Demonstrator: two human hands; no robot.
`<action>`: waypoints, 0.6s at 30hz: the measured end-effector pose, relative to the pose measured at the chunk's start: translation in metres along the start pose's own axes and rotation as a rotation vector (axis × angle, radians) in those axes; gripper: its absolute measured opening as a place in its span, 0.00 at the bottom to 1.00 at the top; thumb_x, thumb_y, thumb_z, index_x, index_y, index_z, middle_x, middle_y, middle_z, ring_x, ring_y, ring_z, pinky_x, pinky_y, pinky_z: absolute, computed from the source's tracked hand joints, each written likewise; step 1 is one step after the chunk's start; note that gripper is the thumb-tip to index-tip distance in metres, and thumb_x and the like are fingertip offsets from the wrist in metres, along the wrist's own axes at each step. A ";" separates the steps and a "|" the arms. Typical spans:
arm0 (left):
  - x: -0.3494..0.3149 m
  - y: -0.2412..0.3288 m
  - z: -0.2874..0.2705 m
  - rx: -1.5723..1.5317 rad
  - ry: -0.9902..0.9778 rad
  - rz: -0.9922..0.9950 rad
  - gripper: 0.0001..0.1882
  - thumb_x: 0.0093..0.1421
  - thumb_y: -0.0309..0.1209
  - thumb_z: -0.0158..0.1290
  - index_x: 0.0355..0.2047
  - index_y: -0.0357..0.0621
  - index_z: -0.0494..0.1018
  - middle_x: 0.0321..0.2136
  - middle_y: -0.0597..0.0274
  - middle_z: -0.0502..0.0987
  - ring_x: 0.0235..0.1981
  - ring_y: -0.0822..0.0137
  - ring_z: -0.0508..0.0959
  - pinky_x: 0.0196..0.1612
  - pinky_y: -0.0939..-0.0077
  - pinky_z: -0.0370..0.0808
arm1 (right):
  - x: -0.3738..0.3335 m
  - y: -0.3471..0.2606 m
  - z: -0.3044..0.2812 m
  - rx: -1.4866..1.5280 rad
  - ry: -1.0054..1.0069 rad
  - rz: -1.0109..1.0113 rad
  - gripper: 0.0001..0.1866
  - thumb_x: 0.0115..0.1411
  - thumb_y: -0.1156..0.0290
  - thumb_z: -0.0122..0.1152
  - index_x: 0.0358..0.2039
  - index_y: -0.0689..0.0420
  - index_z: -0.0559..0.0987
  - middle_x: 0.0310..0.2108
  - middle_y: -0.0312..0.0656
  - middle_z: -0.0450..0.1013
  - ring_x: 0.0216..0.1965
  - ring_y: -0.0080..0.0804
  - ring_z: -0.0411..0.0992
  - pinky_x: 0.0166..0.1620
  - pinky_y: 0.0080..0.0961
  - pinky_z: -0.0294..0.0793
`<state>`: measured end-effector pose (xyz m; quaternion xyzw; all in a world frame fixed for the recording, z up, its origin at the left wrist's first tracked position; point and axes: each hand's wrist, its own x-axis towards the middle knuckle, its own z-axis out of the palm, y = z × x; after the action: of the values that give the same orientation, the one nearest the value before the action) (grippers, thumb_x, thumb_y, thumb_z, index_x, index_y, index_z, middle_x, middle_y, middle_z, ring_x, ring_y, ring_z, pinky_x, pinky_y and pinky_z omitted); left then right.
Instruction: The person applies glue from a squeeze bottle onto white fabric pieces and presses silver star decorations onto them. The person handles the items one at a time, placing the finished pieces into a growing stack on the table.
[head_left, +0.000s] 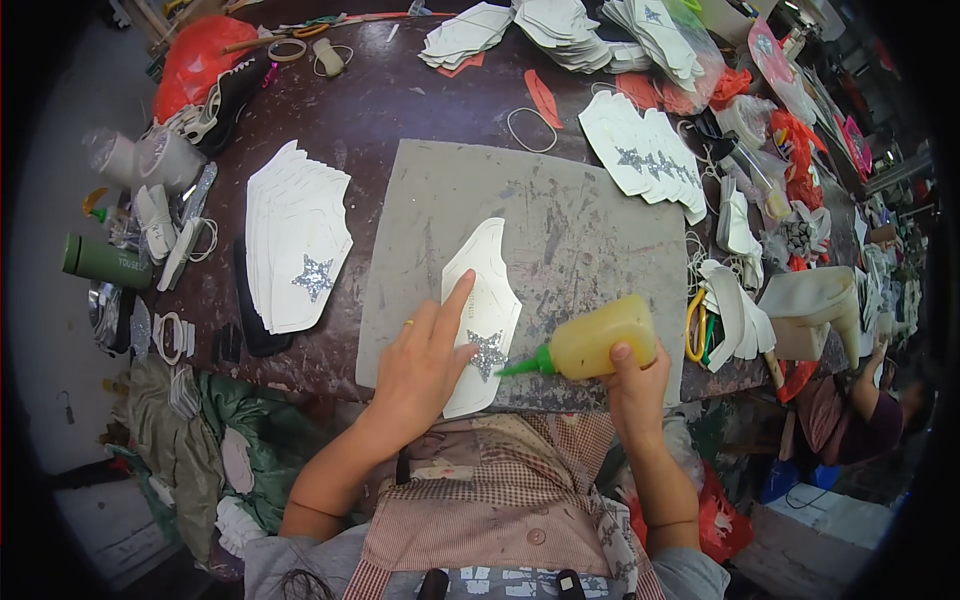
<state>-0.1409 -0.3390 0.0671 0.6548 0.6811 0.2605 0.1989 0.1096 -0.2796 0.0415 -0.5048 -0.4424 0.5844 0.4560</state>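
A white shoe-upper piece (490, 283) with a glittery silver star (486, 354) lies on the grey mat in front of me. My left hand (418, 358) rests flat on its left side, fingers stretched out, one fingertip pointing up along the piece. In my right hand (637, 385) is a squeeze bottle (603, 337) of yellowish liquid, tipped sideways. Its green nozzle (528, 364) points left, the tip right beside the star. Whether any liquid is coming out cannot be made out.
A fanned stack of white pieces (295, 240) lies left of the grey mat (420, 190); another fan (645, 155) lies at its upper right. Yellow-handled scissors (696, 325) and a whitish plastic container (808, 305) stand right. A green flask (105, 261) is far left. Another person (850, 415) sits at right.
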 end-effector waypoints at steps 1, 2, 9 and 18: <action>0.000 0.000 0.001 0.007 0.016 0.007 0.46 0.53 0.27 0.63 0.70 0.51 0.52 0.33 0.53 0.67 0.33 0.50 0.74 0.34 0.58 0.73 | -0.001 -0.001 0.001 0.035 0.016 0.018 0.28 0.57 0.54 0.70 0.46 0.65 0.75 0.36 0.36 0.74 0.36 0.22 0.72 0.39 0.21 0.73; -0.001 0.001 0.000 -0.005 0.010 -0.004 0.46 0.52 0.27 0.63 0.70 0.51 0.53 0.35 0.52 0.68 0.34 0.49 0.75 0.35 0.59 0.74 | -0.002 -0.001 0.001 0.071 0.033 0.037 0.28 0.57 0.54 0.70 0.47 0.65 0.75 0.37 0.36 0.75 0.37 0.23 0.72 0.40 0.22 0.73; 0.005 -0.008 0.000 -0.703 0.066 -0.143 0.50 0.55 0.17 0.59 0.71 0.47 0.42 0.49 0.44 0.72 0.48 0.53 0.77 0.51 0.65 0.75 | -0.046 0.003 -0.002 0.062 -0.026 -0.015 0.27 0.58 0.56 0.70 0.48 0.64 0.73 0.42 0.40 0.75 0.41 0.29 0.75 0.44 0.26 0.76; -0.037 -0.031 0.048 0.170 0.607 0.207 0.55 0.54 0.19 0.63 0.70 0.42 0.35 0.27 0.50 0.72 0.21 0.53 0.75 0.20 0.62 0.68 | -0.019 -0.005 0.000 0.280 0.022 0.000 0.26 0.60 0.58 0.68 0.49 0.64 0.71 0.42 0.41 0.74 0.42 0.29 0.75 0.43 0.26 0.78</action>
<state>-0.1330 -0.3719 0.0076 0.6270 0.6585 0.4050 -0.0960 0.1118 -0.2974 0.0501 -0.4426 -0.3513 0.6349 0.5269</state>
